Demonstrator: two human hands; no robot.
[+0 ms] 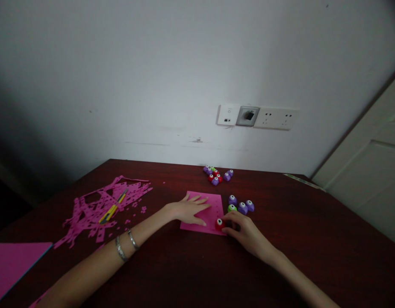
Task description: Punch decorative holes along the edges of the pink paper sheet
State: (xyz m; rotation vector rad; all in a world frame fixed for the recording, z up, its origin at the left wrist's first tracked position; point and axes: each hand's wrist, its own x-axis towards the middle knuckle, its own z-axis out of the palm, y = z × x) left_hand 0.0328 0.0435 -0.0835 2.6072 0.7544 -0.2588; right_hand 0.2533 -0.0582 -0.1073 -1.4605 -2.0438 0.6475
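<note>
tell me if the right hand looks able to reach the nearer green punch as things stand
Probably yes: the nearer green punch sits just beyond the right hand, with nothing apparent between them, though its fingertips are on the red punch and would likely have to leave it first.

On the tabletop [296, 256] before you lies a paper sheet [214, 212], one punch [219, 225] on its near right corner. A cutter [112, 209] lies on paper scraps [78, 214] to the left; other punches [243, 208] sit right and behind, towards the wall [172, 85].
</note>
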